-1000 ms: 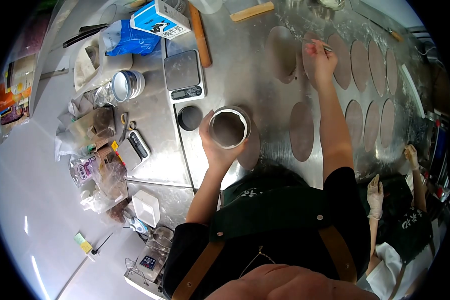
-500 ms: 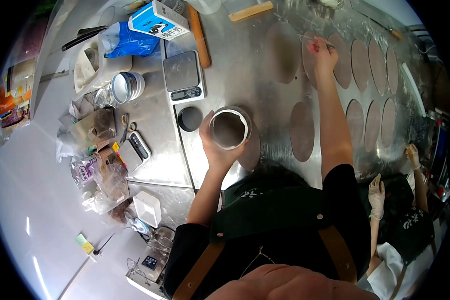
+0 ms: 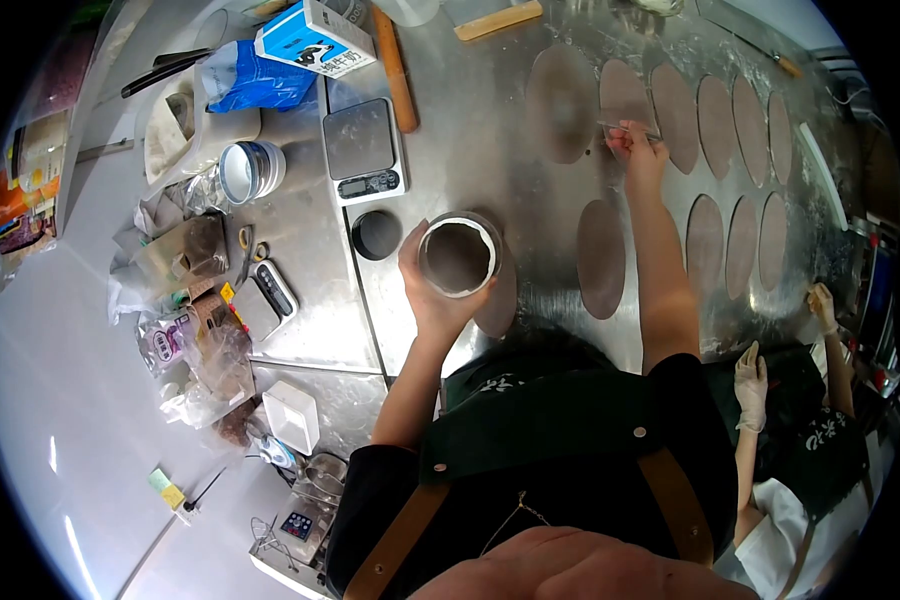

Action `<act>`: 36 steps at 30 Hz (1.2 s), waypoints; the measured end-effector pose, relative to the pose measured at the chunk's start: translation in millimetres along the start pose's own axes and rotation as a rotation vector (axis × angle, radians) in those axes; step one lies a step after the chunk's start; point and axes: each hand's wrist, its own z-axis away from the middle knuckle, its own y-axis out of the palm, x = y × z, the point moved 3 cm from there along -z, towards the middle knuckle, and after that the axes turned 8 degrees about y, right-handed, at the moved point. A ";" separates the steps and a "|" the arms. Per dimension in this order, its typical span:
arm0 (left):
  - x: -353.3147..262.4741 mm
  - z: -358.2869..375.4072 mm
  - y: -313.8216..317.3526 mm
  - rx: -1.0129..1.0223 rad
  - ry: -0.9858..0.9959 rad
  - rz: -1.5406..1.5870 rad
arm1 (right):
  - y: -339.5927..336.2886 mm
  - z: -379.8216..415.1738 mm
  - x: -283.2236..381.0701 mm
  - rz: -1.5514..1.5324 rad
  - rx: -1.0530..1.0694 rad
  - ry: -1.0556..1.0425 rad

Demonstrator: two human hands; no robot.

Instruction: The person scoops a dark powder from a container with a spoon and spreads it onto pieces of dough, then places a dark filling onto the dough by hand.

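Observation:
Wrapped around a round container [image 3: 459, 258] with a white rim and dark inside is my left hand [image 3: 435, 300]. My right hand [image 3: 638, 152] pinches a thin utensil [image 3: 625, 128] over the near part of a brown oval sheet [image 3: 625, 85]. Another brown sheet [image 3: 560, 105] lies to the left of that hand, and one more [image 3: 601, 258] lies below it. Part of a brown sheet [image 3: 500, 295] shows beside the container. Several similar sheets [image 3: 715, 125] lie further right on the metal table [image 3: 530, 20].
Left of the container are a black round dish [image 3: 377, 235], a kitchen scale [image 3: 361, 145], a rolling pin [image 3: 397, 70], a milk carton [image 3: 317, 40] and stacked bowls [image 3: 250, 172]. A co-worker's gloved hands [image 3: 750, 385] are at the lower right.
My right hand has moved down and slightly left with the utensil, uncovering more of the brown sheet. My left hand still holds the container in nearly the same place.

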 end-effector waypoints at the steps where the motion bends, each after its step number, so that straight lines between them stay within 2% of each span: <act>1: -0.3 -0.3 0.2 -0.001 0.003 0.000 | -0.6 3.3 -1.0 -0.004 0.001 -0.007; 5: -2.3 -0.7 0.3 0.009 0.023 -0.001 | 7.3 -1.1 14.2 0.024 -0.002 -0.138; 11: -4.9 1.0 1.4 0.006 -0.012 0.035 | 20.1 -32.8 28.8 -0.035 -0.016 -0.204; 17: -9.4 -1.5 -0.3 0.010 0.014 -0.016 | -9.1 -1.5 1.7 0.061 -0.031 -0.077; 23: -10.5 -0.1 -0.6 0.016 0.013 0.000 | -28.3 26.8 7.2 -0.029 0.075 -0.142; 25: -11.3 -0.4 -1.5 0.015 0.016 -0.011 | -45.5 28.2 12.1 0.052 0.096 -0.123; 32: -9.0 2.1 1.8 0.018 0.005 0.009 | -59.1 4.5 21.2 0.207 0.208 0.070; 36: -12.2 1.6 2.1 0.025 -0.024 0.013 | -36.3 -32.7 19.1 0.204 0.365 0.035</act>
